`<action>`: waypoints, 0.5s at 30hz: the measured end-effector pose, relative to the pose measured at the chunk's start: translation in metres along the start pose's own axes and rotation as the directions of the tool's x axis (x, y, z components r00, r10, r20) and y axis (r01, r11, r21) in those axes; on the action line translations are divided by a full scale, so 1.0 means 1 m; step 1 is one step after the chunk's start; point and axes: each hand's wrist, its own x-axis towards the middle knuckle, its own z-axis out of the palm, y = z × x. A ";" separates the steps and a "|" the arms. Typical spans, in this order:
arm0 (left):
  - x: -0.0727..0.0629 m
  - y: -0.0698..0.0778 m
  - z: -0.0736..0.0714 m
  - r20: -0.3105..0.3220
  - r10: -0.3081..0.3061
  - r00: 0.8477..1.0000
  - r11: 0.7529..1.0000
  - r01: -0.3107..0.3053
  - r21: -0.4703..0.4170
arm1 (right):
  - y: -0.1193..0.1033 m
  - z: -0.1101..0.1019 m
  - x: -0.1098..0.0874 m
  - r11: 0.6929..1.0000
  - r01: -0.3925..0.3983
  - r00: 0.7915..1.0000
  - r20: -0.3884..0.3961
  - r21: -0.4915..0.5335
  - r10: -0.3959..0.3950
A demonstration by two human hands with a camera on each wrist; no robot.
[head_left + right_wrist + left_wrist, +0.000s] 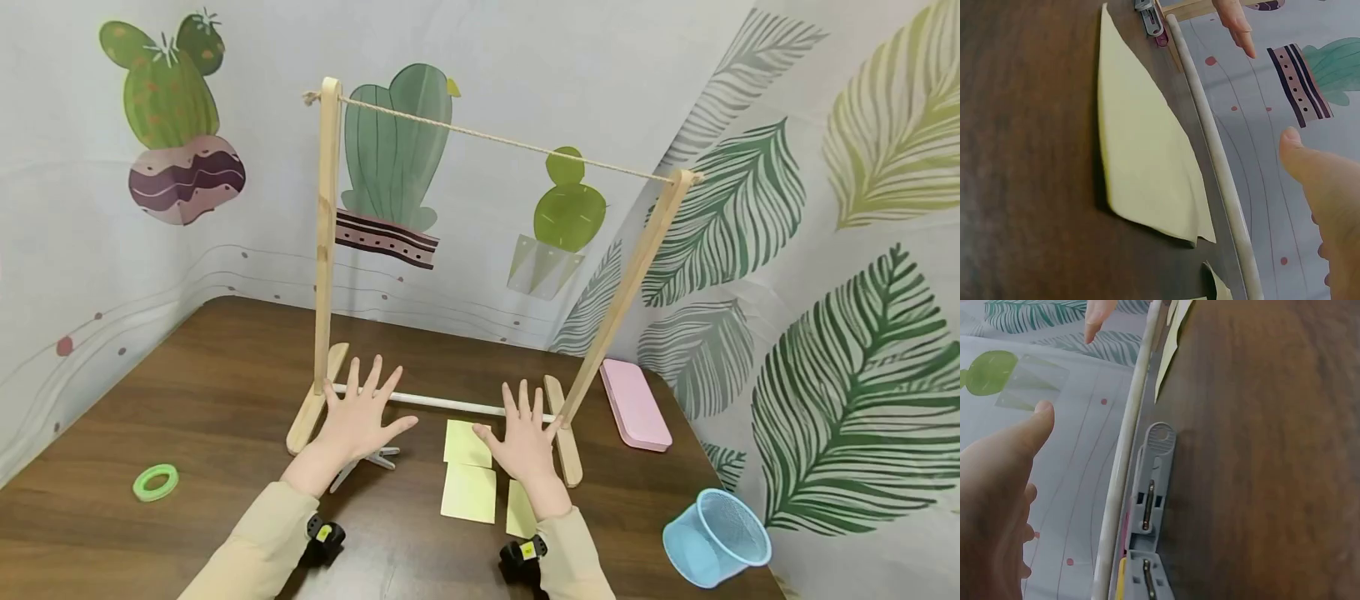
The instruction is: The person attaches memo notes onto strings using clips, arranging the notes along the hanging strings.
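Flanking hands (356, 425) (523, 443) — green ring (141, 488), basket (688, 546), frame (326, 250) ahead

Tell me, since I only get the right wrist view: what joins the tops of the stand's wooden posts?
Observer: A thin cord runs between the tops of the two wooden posts.
Operator: Is the left grip holding anything?
Observer: No, the left grip is empty, its fingers spread.
Operator: What lies on the table to the left of the stand?
Observer: A green ring lies there on the table.
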 end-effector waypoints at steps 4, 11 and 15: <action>0.002 0.000 0.000 0.005 -0.005 1.000 1.000 0.005 -0.020 | -0.004 -0.002 0.004 1.000 0.012 1.000 0.019 -0.004 -0.012; 0.004 -0.001 -0.001 0.029 -0.017 0.999 0.999 0.018 -0.049 | -0.013 0.002 0.014 0.997 0.045 0.998 0.038 0.064 -0.047; 0.006 -0.003 -0.004 0.042 -0.025 0.999 0.998 0.028 -0.061 | -0.016 0.004 0.017 0.996 0.045 0.998 0.048 0.076 -0.049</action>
